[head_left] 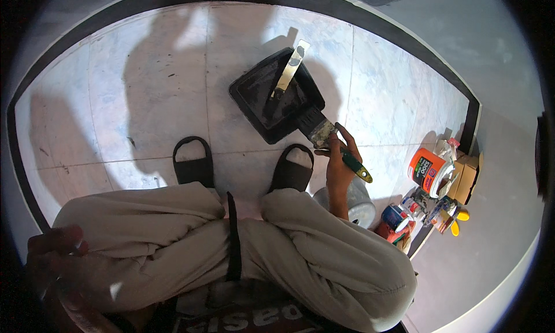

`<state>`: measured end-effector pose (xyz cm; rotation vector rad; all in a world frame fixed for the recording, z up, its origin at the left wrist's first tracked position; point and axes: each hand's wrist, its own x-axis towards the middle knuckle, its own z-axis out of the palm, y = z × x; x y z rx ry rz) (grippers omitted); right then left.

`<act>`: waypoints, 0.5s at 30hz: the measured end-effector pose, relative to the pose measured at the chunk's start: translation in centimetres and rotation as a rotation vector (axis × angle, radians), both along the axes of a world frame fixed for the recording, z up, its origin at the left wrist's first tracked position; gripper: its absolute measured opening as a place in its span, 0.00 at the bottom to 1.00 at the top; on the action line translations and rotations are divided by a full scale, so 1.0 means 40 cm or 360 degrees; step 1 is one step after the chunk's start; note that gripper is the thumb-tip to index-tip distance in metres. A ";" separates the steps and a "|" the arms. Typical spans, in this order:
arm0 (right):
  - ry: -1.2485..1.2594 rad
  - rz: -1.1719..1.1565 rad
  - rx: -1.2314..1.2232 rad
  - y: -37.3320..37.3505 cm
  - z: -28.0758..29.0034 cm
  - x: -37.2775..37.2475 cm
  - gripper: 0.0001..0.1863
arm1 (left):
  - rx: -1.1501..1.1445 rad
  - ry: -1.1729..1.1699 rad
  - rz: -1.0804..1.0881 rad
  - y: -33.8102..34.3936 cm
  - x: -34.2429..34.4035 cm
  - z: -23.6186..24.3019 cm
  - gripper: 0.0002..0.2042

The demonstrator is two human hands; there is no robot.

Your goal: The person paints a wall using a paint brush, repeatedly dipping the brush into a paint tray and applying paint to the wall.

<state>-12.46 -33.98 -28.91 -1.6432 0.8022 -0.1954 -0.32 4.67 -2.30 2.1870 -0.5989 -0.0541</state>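
My right hand [341,159] is closed around a paintbrush [355,164] with a green handle. Its dark bristles reach down onto the near right edge of a black paint tray [260,126] on the floor. A flat, light-coloured stirring stick [291,69], smeared dark at its lower end, leans inside the tray and sticks out past the far rim. Dark paint coats the tray's inside. Over at the lower left, beside my knee, my left hand [55,246] is in shadow and blurred, its fingers too dim to read.
Right of my leg stands a grey metal container [361,206], partly hidden. An orange-and-white paint tub [428,170], a cardboard box [464,178], a blue can [395,217] and yellow-handled scissors [458,223] crowd the right wall. Two dark slippers [193,166] hold my feet on pale tiles.
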 end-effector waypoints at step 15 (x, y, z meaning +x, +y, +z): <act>0.0021 -0.0131 -0.0012 0.035 0.027 -0.021 0.20 | 0.0008 0.0128 -0.0073 0.010 0.006 0.013 0.12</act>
